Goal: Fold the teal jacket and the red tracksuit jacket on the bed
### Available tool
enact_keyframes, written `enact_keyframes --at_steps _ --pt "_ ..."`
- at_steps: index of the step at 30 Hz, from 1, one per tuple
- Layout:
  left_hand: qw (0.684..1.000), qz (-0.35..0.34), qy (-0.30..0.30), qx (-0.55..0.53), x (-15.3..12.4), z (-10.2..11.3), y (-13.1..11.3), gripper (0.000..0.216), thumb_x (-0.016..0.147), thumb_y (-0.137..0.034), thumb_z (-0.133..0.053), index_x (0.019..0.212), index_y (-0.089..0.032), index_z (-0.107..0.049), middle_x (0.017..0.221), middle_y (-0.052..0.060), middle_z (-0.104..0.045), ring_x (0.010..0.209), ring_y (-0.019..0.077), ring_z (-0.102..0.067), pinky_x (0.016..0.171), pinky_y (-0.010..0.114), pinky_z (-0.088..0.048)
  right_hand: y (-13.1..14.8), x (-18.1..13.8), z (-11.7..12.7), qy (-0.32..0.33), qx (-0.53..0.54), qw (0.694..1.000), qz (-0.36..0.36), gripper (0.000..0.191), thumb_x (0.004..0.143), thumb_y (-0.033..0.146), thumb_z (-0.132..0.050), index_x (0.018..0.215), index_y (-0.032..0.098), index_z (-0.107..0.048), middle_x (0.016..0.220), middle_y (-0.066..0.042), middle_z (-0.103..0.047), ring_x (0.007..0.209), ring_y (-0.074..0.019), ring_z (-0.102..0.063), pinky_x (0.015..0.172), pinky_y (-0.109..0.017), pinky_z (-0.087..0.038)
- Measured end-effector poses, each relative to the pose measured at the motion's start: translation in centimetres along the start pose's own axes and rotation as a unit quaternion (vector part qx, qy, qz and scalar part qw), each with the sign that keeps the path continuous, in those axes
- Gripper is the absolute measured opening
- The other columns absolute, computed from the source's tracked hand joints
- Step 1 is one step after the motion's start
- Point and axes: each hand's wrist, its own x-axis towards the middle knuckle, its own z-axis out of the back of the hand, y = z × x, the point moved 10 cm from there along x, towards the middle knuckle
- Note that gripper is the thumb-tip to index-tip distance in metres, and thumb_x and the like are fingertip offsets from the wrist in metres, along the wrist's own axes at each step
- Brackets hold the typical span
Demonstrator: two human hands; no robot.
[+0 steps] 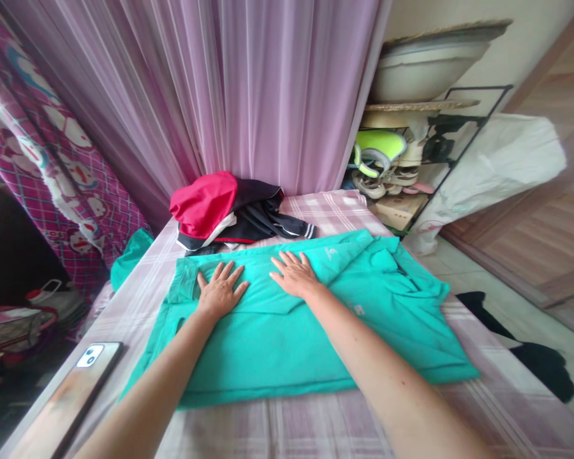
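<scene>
A teal garment [277, 350] lies spread across the checked cloth, its far part folded over toward me. My left hand [219, 292] rests flat on the folded part at the left, fingers spread, close to a ribbed edge. Farther right, my right hand [294, 274] presses flat on the same fold with its fingers apart. Small pale print shows on the fabric right of that hand. At the right end the cloth is bunched and wrinkled. Neither hand grips anything.
Behind the garment sits a heap of red and dark clothing [205, 204]. A phone [71, 401] lies at the table's left edge. Purple curtains [277, 95] hang at the back. A rack with shoes [370, 185] and a white plastic bag [502, 166] stand at the right.
</scene>
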Motion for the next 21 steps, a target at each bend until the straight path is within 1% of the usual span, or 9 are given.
enact_keyframes --at_steps 3,7,10,12,13,15,17,19,21 --pt "1.0 -0.002 0.003 -0.006 0.1 -0.1 0.0 0.059 0.098 -0.059 -0.034 0.152 -0.034 -0.042 0.163 0.007 -0.033 0.151 0.0376 -0.025 0.114 0.077 -0.01 -4.7 -0.7 0.4 -0.014 -0.018 0.998 -0.053 0.061 0.101 0.055 -0.03 0.155 0.026 -0.039 0.164 -0.01 -0.031 0.151 -0.0272 -0.024 0.121 -0.057 -0.013" --pt "1.0 0.001 -0.007 -0.009 0.1 0.0 0.1 0.058 0.098 -0.058 -0.035 0.151 -0.036 -0.042 0.162 0.006 -0.035 0.15 0.0391 -0.027 0.112 0.079 -0.011 -12.7 -2.6 1.4 -0.049 -0.029 0.989 -0.136 0.058 0.101 0.051 -0.029 0.154 0.028 -0.04 0.163 -0.009 -0.033 0.15 -0.0265 -0.028 0.12 -0.058 -0.018" --pt "1.0 -0.001 -0.009 -0.013 0.1 -0.2 0.1 0.059 0.098 -0.059 -0.033 0.152 -0.036 -0.041 0.163 0.006 -0.035 0.15 0.039 -0.026 0.111 0.08 -0.009 -18.6 -4.4 2.1 -0.056 -0.042 0.979 -0.192 0.057 0.101 0.047 -0.03 0.153 0.028 -0.042 0.162 -0.009 -0.035 0.149 -0.0271 -0.03 0.119 -0.06 -0.019" --pt "1.0 -0.001 -0.007 -0.015 0.1 -0.3 0.0 0.059 0.098 -0.06 -0.032 0.152 -0.036 -0.04 0.163 0.007 -0.035 0.15 0.0388 -0.026 0.111 0.081 -0.009 -21.3 -5.3 2.5 -0.043 -0.047 0.973 -0.22 0.056 0.1 0.045 -0.032 0.151 0.029 -0.044 0.161 -0.009 -0.037 0.149 -0.0275 -0.031 0.119 -0.061 -0.019" --pt "1.0 0.0 -0.007 -0.015 0.1 -0.3 0.0 0.06 0.098 -0.06 -0.032 0.152 -0.036 -0.04 0.163 0.007 -0.035 0.15 0.0384 -0.026 0.111 0.081 -0.008 -22.1 -5.5 2.8 -0.038 -0.048 0.972 -0.228 0.055 0.099 0.045 -0.034 0.15 0.028 -0.046 0.16 -0.009 -0.039 0.148 -0.0282 -0.032 0.119 -0.062 -0.019" --pt "1.0 0.003 -0.006 -0.014 0.1 -0.3 0.0 0.06 0.098 -0.06 -0.032 0.152 -0.036 -0.04 0.163 0.007 -0.034 0.15 0.0375 -0.026 0.112 0.08 -0.008 -22.3 -5.4 3.7 -0.047 -0.05 0.969 -0.236 0.054 0.098 0.045 -0.036 0.147 0.027 -0.05 0.158 -0.012 -0.043 0.147 -0.0308 -0.035 0.118 -0.064 -0.019" --pt "1.0 0.004 -0.005 -0.012 0.1 -0.3 0.0 0.06 0.098 -0.06 -0.031 0.152 -0.036 -0.04 0.163 0.007 -0.034 0.151 0.0371 -0.025 0.112 0.079 -0.008 -20.6 -4.7 4.9 -0.074 -0.05 0.969 -0.231 0.055 0.098 0.046 -0.035 0.148 0.025 -0.05 0.157 -0.014 -0.043 0.146 -0.0328 -0.035 0.117 -0.066 -0.019" --pt "1.0 0.004 -0.002 -0.01 0.0 -0.3 -0.1 0.06 0.098 -0.06 -0.03 0.152 -0.036 -0.04 0.163 0.007 -0.033 0.151 0.0374 -0.025 0.112 0.08 -0.009 -17.1 -3.5 5.7 -0.097 -0.044 0.973 -0.206 0.057 0.1 0.046 -0.031 0.151 0.024 -0.045 0.16 -0.013 -0.039 0.147 -0.0322 -0.032 0.118 -0.065 -0.019" --pt "1.0 0.003 -0.001 -0.01 0.0 -0.2 -0.1 0.06 0.098 -0.06 -0.03 0.152 -0.035 -0.04 0.163 0.007 -0.033 0.151 0.0374 -0.025 0.112 0.08 -0.009 -12.4 -2.1 5.7 -0.096 -0.032 0.983 -0.152 0.059 0.101 0.047 -0.028 0.154 0.024 -0.04 0.163 -0.012 -0.033 0.15 -0.0302 -0.028 0.12 -0.061 -0.017"
